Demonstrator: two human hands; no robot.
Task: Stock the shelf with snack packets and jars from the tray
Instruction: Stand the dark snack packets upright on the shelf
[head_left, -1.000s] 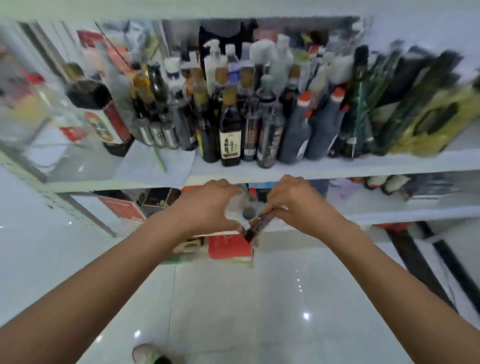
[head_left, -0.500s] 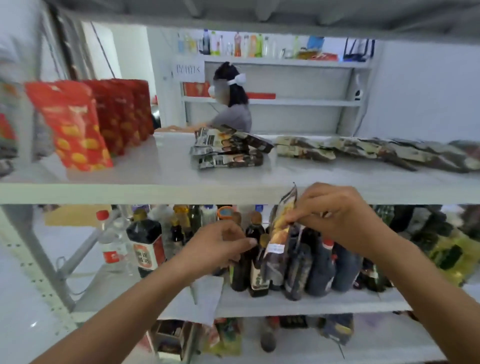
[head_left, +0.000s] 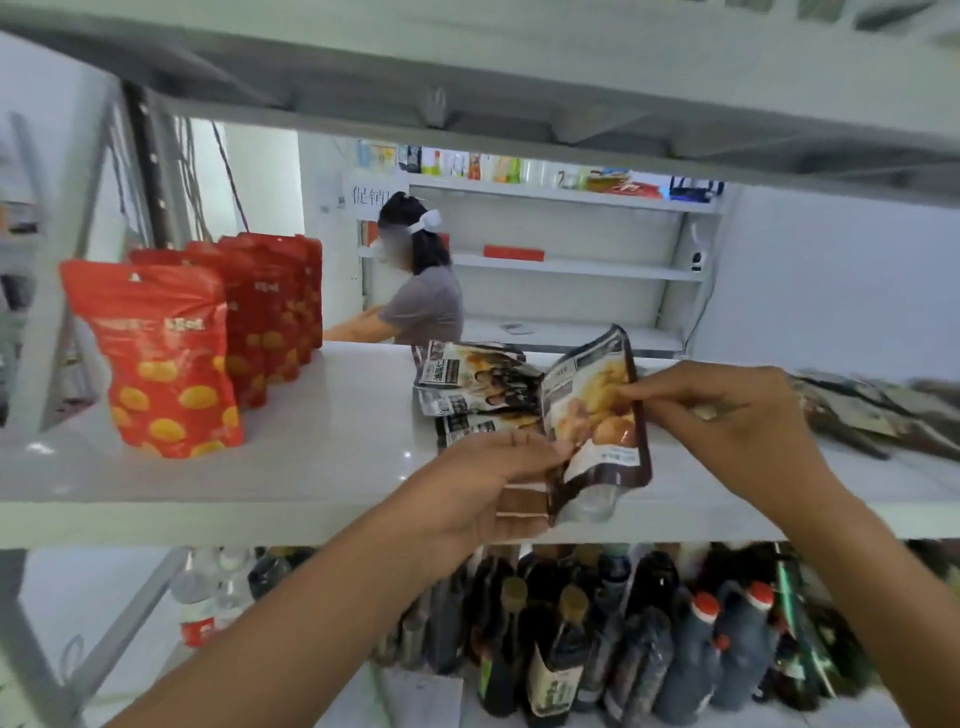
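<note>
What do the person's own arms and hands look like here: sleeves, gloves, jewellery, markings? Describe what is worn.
Both are bare. The left hand and right hand wear no gloves or visible rings. The left forearm and right forearm reach the frame edge with no sleeve, watch or bracelet in view.

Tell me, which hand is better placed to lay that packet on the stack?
Probably the right hand: it pinches the packet high, over the shelf beside the stack; the left hand holds only its lower corner.
</note>
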